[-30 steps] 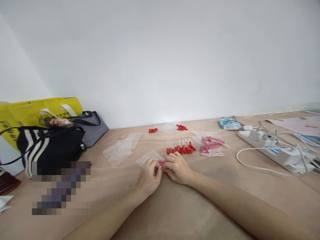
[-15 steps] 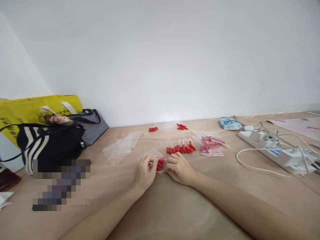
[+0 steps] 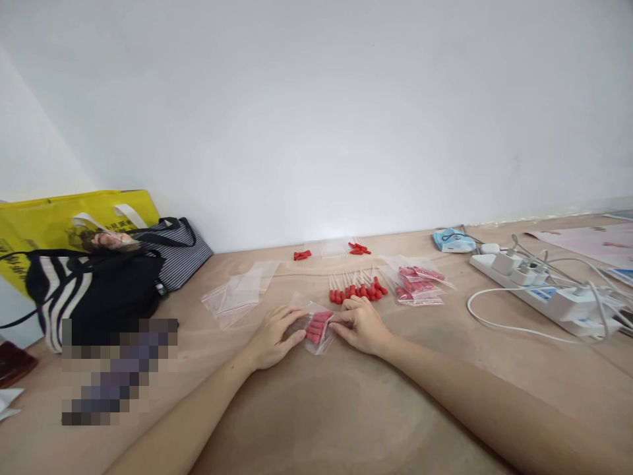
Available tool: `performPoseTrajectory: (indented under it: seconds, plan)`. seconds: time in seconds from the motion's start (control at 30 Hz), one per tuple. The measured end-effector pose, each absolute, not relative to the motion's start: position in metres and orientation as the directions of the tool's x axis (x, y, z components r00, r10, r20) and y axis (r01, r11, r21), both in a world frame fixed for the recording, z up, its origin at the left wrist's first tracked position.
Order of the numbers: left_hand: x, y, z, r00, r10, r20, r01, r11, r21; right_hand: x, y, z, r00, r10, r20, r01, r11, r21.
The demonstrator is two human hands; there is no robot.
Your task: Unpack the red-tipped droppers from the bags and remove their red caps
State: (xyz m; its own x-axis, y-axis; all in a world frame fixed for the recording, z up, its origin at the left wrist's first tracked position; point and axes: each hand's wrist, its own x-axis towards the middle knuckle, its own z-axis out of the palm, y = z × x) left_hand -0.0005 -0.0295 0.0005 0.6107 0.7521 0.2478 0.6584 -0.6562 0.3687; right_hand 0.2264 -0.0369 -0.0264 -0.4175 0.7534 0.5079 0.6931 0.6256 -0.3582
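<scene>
A small clear plastic bag (image 3: 316,326) with several red-tipped pieces inside lies on the brown table (image 3: 346,409) between my hands. My left hand (image 3: 273,336) rests beside its left edge, fingers stretched out and pressing on the bag. My right hand (image 3: 362,324) pinches the bag's right edge with curled fingers. Just behind lies a row of loose red-tipped droppers (image 3: 356,288). To their right sits a pile of filled bags (image 3: 418,284). Empty clear bags (image 3: 240,293) lie to the left.
More red caps (image 3: 302,254) and clear tubes (image 3: 341,249) lie by the wall. A white power strip (image 3: 544,293) with plugs and cables sits at right, a blue packet (image 3: 452,241) behind it. Striped and yellow bags (image 3: 93,277) stand at left.
The filled bag has been turned and laid flat on the table. My left hand has opened and slid to the left; my right hand stays on the bag's right edge.
</scene>
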Motion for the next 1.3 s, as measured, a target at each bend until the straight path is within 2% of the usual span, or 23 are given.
performPoseTrajectory:
  seconds: [0.27,0.67,0.9,1.0,1.13,1.3]
  plan:
    - [-0.001,-0.045,0.004,0.601,0.747,0.284,0.655,-0.664,0.361,0.228,-0.038,-0.025,-0.501,0.758,0.418,0.665,0.646,-0.374]
    - [0.001,-0.040,-0.002,0.520,0.795,0.312,0.732,-0.603,0.316,0.217,-0.041,-0.023,-0.485,0.738,0.470,0.448,0.671,-0.591]
    - [0.000,-0.041,-0.001,0.544,0.776,0.318,0.739,-0.623,0.255,0.210,-0.045,-0.014,-0.454,0.799,0.395,0.605,0.602,-0.521]
    - [0.000,-0.041,-0.001,0.551,0.775,0.309,0.729,-0.627,0.275,0.207,-0.045,-0.014,-0.458,0.799,0.391,0.601,0.602,-0.526]
    - [0.000,-0.039,-0.001,0.546,0.786,0.289,0.724,-0.617,0.308,0.207,-0.040,-0.020,-0.439,0.811,0.387,0.508,0.579,-0.637]
    - [-0.002,-0.037,0.001,0.539,0.806,0.245,0.744,-0.592,0.310,0.220,-0.035,-0.025,-0.349,0.892,0.286,0.367,0.411,-0.834]
